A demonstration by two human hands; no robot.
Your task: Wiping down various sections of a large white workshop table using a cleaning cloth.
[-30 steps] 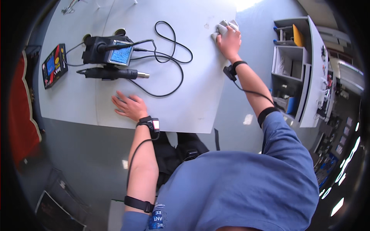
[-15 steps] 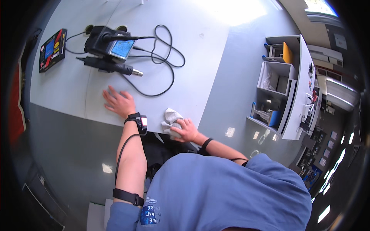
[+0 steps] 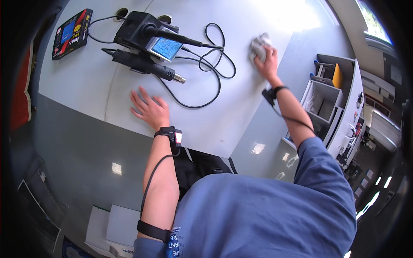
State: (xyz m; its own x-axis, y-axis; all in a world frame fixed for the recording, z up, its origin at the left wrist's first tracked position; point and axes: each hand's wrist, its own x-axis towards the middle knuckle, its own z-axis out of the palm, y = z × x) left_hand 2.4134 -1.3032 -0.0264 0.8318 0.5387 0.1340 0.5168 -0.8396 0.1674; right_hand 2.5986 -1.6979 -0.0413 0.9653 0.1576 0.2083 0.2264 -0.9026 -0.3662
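We see the grey cloth (image 3: 259,48) on the far right of the white table (image 3: 193,131), bunched under our right hand (image 3: 267,64), whose fingers are closed over it. Our left hand (image 3: 150,109) lies with fingers spread near the front edge, grasping nothing.

As we judge it, the wiping is under way and not finished: the cloth is in use, not put away. How much of the top has been covered we cannot tell, since wet and dry do not show. A faint mark (image 3: 222,140) at the near right seems left to deal with, and the left side has not been cleared.

There we have a black stand (image 3: 131,32) with a blue pad (image 3: 167,49), a heat gun (image 3: 142,64) just in front of it, and a black cable (image 3: 189,107) looped to the right. A dark box (image 3: 72,34) stands at the far left. Glare whitens the far right corner.

Around us is a grey floor (image 3: 69,124), with a shelf unit (image 3: 322,96) to the right, a red cloth panel (image 3: 19,99) to the left, and a bright window (image 3: 373,21) at the far right.
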